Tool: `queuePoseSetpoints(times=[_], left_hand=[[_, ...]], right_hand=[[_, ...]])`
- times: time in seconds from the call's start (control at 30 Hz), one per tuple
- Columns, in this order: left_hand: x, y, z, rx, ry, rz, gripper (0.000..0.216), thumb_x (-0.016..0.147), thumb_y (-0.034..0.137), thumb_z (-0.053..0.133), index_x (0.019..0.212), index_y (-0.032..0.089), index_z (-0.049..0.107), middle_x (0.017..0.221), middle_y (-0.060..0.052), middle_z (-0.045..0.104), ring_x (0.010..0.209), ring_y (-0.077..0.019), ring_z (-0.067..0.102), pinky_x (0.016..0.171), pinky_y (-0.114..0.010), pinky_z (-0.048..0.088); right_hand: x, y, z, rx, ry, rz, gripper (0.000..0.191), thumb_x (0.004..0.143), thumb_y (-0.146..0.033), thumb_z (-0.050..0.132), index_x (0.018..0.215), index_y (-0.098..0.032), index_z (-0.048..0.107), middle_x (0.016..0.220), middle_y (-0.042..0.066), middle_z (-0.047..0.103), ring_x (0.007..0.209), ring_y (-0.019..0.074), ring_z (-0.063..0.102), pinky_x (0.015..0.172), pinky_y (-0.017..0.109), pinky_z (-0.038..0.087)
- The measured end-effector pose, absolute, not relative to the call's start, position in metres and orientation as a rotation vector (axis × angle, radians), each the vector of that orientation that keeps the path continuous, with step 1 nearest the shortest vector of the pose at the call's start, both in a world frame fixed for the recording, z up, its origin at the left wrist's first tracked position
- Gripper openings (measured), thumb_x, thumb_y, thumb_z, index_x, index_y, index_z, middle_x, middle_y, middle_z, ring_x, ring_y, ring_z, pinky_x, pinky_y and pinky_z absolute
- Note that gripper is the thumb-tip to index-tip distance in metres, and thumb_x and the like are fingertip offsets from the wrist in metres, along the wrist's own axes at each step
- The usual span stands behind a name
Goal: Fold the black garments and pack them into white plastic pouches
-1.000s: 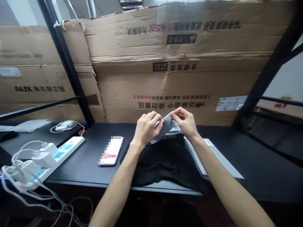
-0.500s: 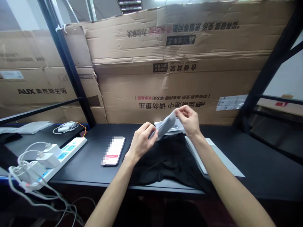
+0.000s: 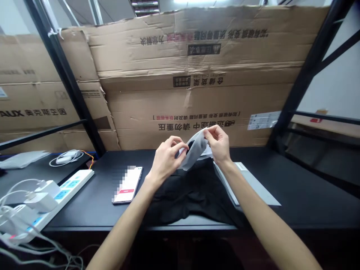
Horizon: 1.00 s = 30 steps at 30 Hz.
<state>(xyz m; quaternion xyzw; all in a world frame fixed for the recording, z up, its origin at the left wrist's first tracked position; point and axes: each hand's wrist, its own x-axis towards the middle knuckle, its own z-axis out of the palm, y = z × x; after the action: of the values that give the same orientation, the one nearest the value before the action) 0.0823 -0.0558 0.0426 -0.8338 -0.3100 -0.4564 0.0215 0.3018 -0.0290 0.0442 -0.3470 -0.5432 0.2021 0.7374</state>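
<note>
Grey cloth (image 3: 194,153), one piece, hangs in a soft fold at the centre of the frame, above the bench, with a dark hollow showing in its fold. Its exact kind is hard to tell. The right hand (image 3: 218,145) pinches its upper edge between thumb and fingers, nearly closed. The left hand (image 3: 168,158) is half closed, its curled fingers (image 3: 180,147) gripping the cloth's left side. Directly below lies one black garment (image 3: 191,198), loosely spread on the black bench (image 3: 95,213), with one pale flat packet (image 3: 206,151) just behind it. One long grey board (image 3: 249,183) lies to the right of the garment, partly under the right forearm. Left of the hands, one smartphone (image 3: 127,185) lies face up, its screen blurred. Farther toward the lower left sits one white power strip (image 3: 71,191) with at least two white plug adapters (image 3: 41,200) and tangled white cables (image 3: 33,240). One coiled white cable (image 3: 66,158) lies at the left, beyond it. Large cardboard sheets (image 3: 197,75) fill the upper frame, between two black shelf uprights (image 3: 64,80).
</note>
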Motion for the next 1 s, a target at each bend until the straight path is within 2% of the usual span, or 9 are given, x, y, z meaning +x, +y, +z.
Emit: queuePoseSetpoints(times=[0.1, 0.27, 0.43, 0.53, 0.67, 0.77, 0.87, 0.93, 1.0], left_hand=[[0.087, -0.046, 0.048, -2.511, -1.079, -1.384, 0.016, 0.101, 0.035, 0.067, 0.113, 0.031, 0.077, 0.124, -0.002, 0.068, 0.101, -0.0195, 0.07, 0.092, -0.033, 0.054], [0.084, -0.038, 0.047, -2.573, -1.164, -1.365, 0.043, 0.096, 0.048, 0.075, 0.136, 0.035, 0.068, 0.14, -0.002, 0.065, 0.118, -0.0243, 0.069, 0.099, -0.037, 0.055], [0.093, -0.036, 0.043, -2.585, -1.327, -1.172, 0.064, 0.086, 0.047, 0.085, 0.142, 0.03, 0.061, 0.148, -0.006, 0.062, 0.118, -0.0298, 0.071, 0.098, -0.042, 0.058], [0.102, -0.038, 0.038, -2.532, -1.449, -1.16, 0.066, 0.086, 0.042, 0.086, 0.143, 0.026, 0.058, 0.142, -0.009, 0.064, 0.12, -0.0325, 0.07, 0.097, -0.044, 0.058], [0.109, -0.04, 0.029, -2.425, -1.529, -1.36, 0.063, 0.088, 0.045, 0.084, 0.141, 0.024, 0.056, 0.137, -0.01, 0.067, 0.119, -0.0329, 0.071, 0.094, -0.043, 0.059], [0.108, -0.037, 0.025, -2.31, -1.418, -1.542, 0.064, 0.089, 0.042, 0.083, 0.143, 0.025, 0.052, 0.141, -0.011, 0.064, 0.125, -0.0318, 0.068, 0.101, -0.043, 0.057], [0.107, -0.033, 0.024, -2.296, -1.254, -1.609, 0.073, 0.087, 0.039, 0.085, 0.15, 0.027, 0.048, 0.15, -0.012, 0.058, 0.138, -0.0316, 0.06, 0.11, -0.044, 0.053], [0.107, -0.031, 0.023, -2.343, -1.208, -1.581, 0.069, 0.086, 0.041, 0.085, 0.147, 0.028, 0.053, 0.149, -0.011, 0.058, 0.135, -0.0312, 0.06, 0.111, -0.044, 0.052], [0.108, -0.032, 0.021, -2.416, -1.205, -1.498, 0.054, 0.087, 0.041, 0.084, 0.135, 0.027, 0.065, 0.141, -0.01, 0.063, 0.127, -0.0306, 0.064, 0.106, -0.043, 0.054]], right_hand=[[0.304, -0.029, 0.044, -0.765, -1.158, 0.436, 0.04, 0.082, -0.058, 0.082, 0.079, -0.026, 0.058, 0.078, -0.002, 0.063, 0.073, 0.0167, 0.062, 0.073, 0.032, 0.054], [0.302, -0.033, 0.044, -0.768, -1.14, 0.402, 0.037, 0.085, -0.054, 0.081, 0.08, -0.026, 0.059, 0.078, -0.001, 0.064, 0.072, 0.0174, 0.061, 0.068, 0.031, 0.052], [0.29, -0.045, 0.049, -0.788, -1.198, 0.299, 0.035, 0.089, -0.053, 0.078, 0.079, -0.025, 0.06, 0.075, -0.002, 0.063, 0.068, 0.0159, 0.058, 0.064, 0.03, 0.049], [0.284, -0.052, 0.052, -0.789, -1.237, 0.263, 0.033, 0.09, -0.051, 0.078, 0.08, -0.025, 0.062, 0.075, -0.002, 0.062, 0.067, 0.0152, 0.057, 0.063, 0.03, 0.049], [0.281, -0.059, 0.056, -0.757, -1.33, 0.22, 0.028, 0.092, -0.047, 0.078, 0.081, -0.025, 0.063, 0.081, 0.0, 0.065, 0.072, 0.0162, 0.061, 0.069, 0.032, 0.054], [0.284, -0.063, 0.059, -0.724, -1.403, 0.198, 0.023, 0.093, -0.043, 0.077, 0.085, -0.025, 0.066, 0.087, 0.001, 0.067, 0.079, 0.0177, 0.065, 0.077, 0.035, 0.058], [0.287, -0.066, 0.062, -0.69, -1.467, 0.197, 0.019, 0.094, -0.04, 0.078, 0.088, -0.025, 0.068, 0.09, 0.001, 0.068, 0.085, 0.0184, 0.067, 0.082, 0.036, 0.059], [0.287, -0.067, 0.063, -0.657, -1.497, 0.203, 0.018, 0.094, -0.04, 0.078, 0.088, -0.025, 0.068, 0.091, 0.001, 0.067, 0.086, 0.0184, 0.067, 0.082, 0.036, 0.059], [0.286, -0.069, 0.063, -0.637, -1.509, 0.214, 0.019, 0.095, -0.041, 0.077, 0.088, -0.025, 0.068, 0.092, 0.001, 0.068, 0.086, 0.0184, 0.067, 0.079, 0.035, 0.059]])
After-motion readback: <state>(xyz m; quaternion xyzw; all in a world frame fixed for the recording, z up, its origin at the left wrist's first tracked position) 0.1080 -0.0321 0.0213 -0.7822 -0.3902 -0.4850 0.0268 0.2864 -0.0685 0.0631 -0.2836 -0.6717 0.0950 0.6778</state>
